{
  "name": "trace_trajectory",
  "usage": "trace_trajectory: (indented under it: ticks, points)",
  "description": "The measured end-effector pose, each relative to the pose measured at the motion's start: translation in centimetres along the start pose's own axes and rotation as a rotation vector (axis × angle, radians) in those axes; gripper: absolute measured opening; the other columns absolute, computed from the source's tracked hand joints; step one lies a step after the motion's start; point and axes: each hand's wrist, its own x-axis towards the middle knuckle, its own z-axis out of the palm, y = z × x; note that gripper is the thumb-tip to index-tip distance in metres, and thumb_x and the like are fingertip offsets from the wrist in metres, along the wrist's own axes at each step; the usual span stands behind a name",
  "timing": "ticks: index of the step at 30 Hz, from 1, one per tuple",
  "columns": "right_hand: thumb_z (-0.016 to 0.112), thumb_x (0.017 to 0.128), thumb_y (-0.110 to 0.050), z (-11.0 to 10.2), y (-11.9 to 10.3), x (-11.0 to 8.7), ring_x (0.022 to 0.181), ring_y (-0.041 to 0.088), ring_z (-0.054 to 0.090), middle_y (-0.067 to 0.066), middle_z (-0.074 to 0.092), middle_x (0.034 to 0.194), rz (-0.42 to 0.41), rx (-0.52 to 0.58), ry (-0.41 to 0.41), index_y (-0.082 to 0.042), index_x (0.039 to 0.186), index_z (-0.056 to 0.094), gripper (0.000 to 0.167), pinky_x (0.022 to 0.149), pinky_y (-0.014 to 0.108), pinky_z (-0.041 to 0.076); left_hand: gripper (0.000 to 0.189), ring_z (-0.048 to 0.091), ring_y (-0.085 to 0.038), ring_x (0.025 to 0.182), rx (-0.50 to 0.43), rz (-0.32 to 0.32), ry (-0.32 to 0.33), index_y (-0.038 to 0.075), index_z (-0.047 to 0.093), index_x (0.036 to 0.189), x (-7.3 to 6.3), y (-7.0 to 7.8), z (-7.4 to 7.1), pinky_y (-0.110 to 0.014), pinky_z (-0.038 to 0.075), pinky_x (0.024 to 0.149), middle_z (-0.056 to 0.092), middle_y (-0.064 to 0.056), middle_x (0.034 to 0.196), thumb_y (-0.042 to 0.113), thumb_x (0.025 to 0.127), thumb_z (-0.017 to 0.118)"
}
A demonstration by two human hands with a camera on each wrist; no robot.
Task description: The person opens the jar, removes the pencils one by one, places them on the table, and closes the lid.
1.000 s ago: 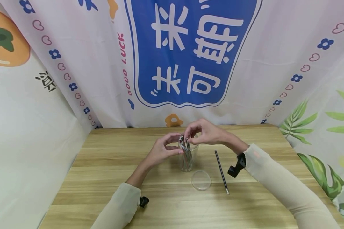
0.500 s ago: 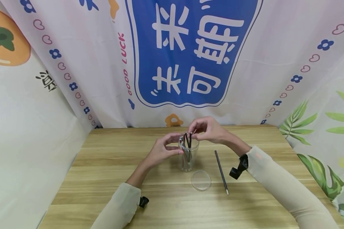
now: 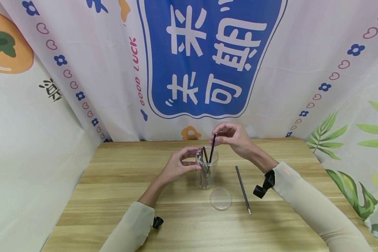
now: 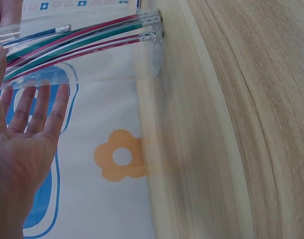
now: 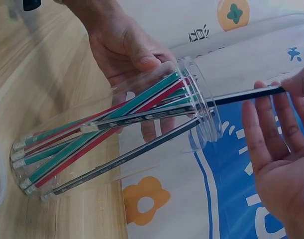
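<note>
Head view: left-hand grip (image 3: pixel 180 162) is holding a clear pencil jar (image 3: pixel 211 177) upright on the tabletop (image 3: pixel 119 182), a round lid (image 3: pixel 221 199) is lying just in front, right-hand grip (image 3: pixel 234 140) is pinching a black pencil (image 3: pixel 212 148) slanting from the jar, and a loose pencil (image 3: pixel 243 189) is lying rightmost.

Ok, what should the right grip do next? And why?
Probably lift the pinched black pencil clear of the jar: the right grip has its top end, the lower end is inside, and the left grip holds the jar.
</note>
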Motion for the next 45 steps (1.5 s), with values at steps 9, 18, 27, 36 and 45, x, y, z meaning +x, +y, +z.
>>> trace_trajectory:
  ticks: [9, 18, 27, 36, 45]
  points:
    - [0.061, 0.098, 0.017, 0.0, -0.5, 0.4, 0.088, 0.025, 0.079, 0.01, 0.075, 0.1, -0.073, 0.154, 0.101, -0.001, 0.107, 0.073, 0.023, 0.083, 0.042, 0.068, 0.062, 0.065, -0.037, 0.128, 0.003, 0.004, 0.002, -0.001, 0.06, 0.141, -0.1, -0.2, 0.0, -0.056, 0.06, 0.102, 0.065, -0.021, 0.14, -0.01, 0.084, 0.083]
    - [0.056, 0.099, 0.017, -0.2, -1.4, 0.8, 0.087, 0.025, 0.079, 0.012, 0.072, 0.099, -0.12, 0.236, 0.262, -0.004, 0.109, 0.073, 0.029, 0.08, 0.043, 0.068, 0.061, 0.066, -0.035, 0.127, 0.014, 0.008, -0.001, 0.0, 0.061, 0.141, 0.0, -0.2, -0.1, -0.05, 0.062, 0.1, 0.065, -0.021, 0.14, -0.009, 0.085, 0.083]
    - [0.064, 0.099, 0.013, -0.8, -1.9, 1.2, 0.086, 0.025, 0.08, 0.012, 0.075, 0.096, -0.15, 0.291, 0.401, -0.002, 0.11, 0.072, 0.02, 0.076, 0.039, 0.069, 0.062, 0.065, -0.037, 0.127, 0.018, 0.006, -0.001, 0.0, 0.061, 0.14, -0.1, -0.2, -0.1, -0.048, 0.062, 0.101, 0.065, -0.02, 0.141, -0.009, 0.084, 0.085]
    - [0.073, 0.095, 0.008, -1.5, -2.5, 1.3, 0.087, 0.028, 0.08, 0.014, 0.073, 0.097, -0.117, 0.398, 0.535, 0.002, 0.115, 0.07, 0.021, 0.076, 0.04, 0.069, 0.062, 0.064, -0.037, 0.129, 0.017, -0.011, -0.001, 0.0, 0.061, 0.141, -0.1, -0.1, -0.1, -0.039, 0.063, 0.099, 0.065, -0.019, 0.141, -0.01, 0.084, 0.084]
    - [0.075, 0.095, 0.005, -2.3, -3.2, 1.1, 0.088, 0.027, 0.08, 0.013, 0.075, 0.1, -0.088, 0.475, 0.585, 0.002, 0.117, 0.07, 0.023, 0.08, 0.039, 0.069, 0.062, 0.064, -0.037, 0.129, 0.022, -0.008, 0.0, 0.001, 0.061, 0.141, -0.1, 0.0, -0.1, -0.039, 0.063, 0.099, 0.065, -0.019, 0.142, -0.009, 0.084, 0.085]
